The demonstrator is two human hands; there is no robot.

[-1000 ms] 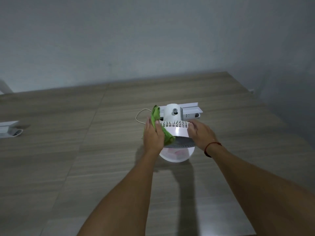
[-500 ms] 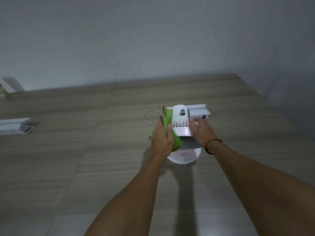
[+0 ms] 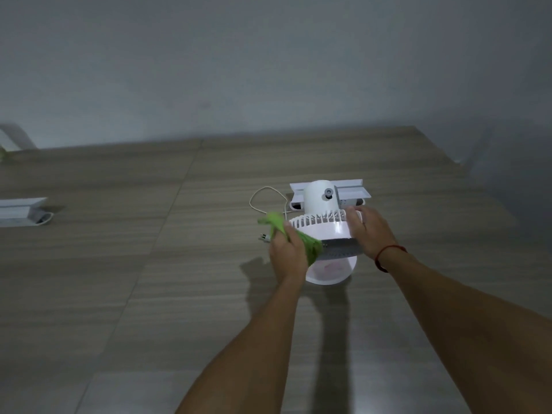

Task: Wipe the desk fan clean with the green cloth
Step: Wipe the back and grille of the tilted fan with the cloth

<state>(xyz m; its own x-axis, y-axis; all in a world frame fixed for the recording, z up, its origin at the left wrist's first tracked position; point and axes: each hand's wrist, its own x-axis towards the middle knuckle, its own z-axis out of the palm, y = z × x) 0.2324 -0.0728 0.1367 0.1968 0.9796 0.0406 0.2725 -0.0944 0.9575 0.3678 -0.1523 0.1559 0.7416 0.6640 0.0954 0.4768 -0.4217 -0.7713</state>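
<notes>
Head view: desk fan (image 3: 322,227) found on wooden table (image 3: 149,264), right of centre. Green cloth (image 3: 310,248) held bunched in left hand (image 3: 288,253), fingers curled round it, cloth pressed against fan's left rim. Right hand (image 3: 369,231) laid against fan's right side, fingers extended. White cord (image 3: 260,196) looped behind fan.
</notes>
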